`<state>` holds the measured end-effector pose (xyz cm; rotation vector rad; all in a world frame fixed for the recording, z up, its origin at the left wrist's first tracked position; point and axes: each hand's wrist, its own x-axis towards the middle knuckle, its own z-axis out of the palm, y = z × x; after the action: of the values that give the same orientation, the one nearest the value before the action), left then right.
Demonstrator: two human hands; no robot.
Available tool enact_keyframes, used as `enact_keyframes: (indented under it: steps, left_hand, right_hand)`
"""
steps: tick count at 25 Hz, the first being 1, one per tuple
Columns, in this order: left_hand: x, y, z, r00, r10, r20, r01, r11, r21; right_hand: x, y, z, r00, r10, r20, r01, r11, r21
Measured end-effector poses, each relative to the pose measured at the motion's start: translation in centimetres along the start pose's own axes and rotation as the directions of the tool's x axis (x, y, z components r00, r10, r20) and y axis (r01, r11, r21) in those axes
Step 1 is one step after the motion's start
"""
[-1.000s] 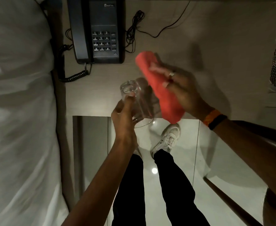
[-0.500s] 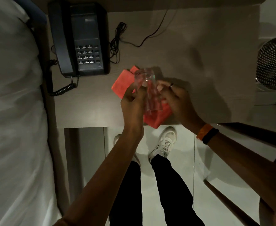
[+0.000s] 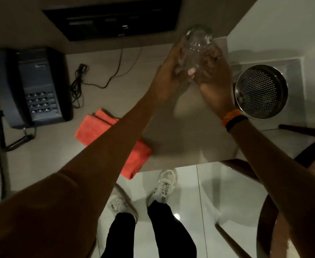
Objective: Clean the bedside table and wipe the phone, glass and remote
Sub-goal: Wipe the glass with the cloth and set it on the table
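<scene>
Clear glass (image 3: 197,43) is held raised above the far right of the table (image 3: 181,136). Our left hand (image 3: 168,75) curls round its left side, our right hand (image 3: 212,79) round its right. We judge this hold serves smear inspection. The red cloth (image 3: 95,127) lies at the near edge, right of the phone (image 3: 33,86), freeing both hands.

both forearms bare | right wrist, 3 o'clock: orange band (image 3: 230,114) next to black band (image 3: 236,122) | right hand (image 3: 214,79), 1 o'clock: thin ring (image 3: 219,57) on one finger | 6 o'clock: black trousers (image 3: 153,231) | white lace-up trainers (image 3: 164,185), grey markings
</scene>
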<state>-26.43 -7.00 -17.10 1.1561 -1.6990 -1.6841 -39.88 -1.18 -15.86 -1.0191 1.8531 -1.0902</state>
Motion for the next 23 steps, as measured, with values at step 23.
enact_keyframes:
  steps: [23]
  left_hand:
    - [-18.7,-5.9,-6.2,0.875,0.125,-0.468,0.153,0.845,0.512]
  right_hand:
    - [-13.2,-0.4,11.9,0.906,-0.367,0.21,0.423,0.776,-0.468]
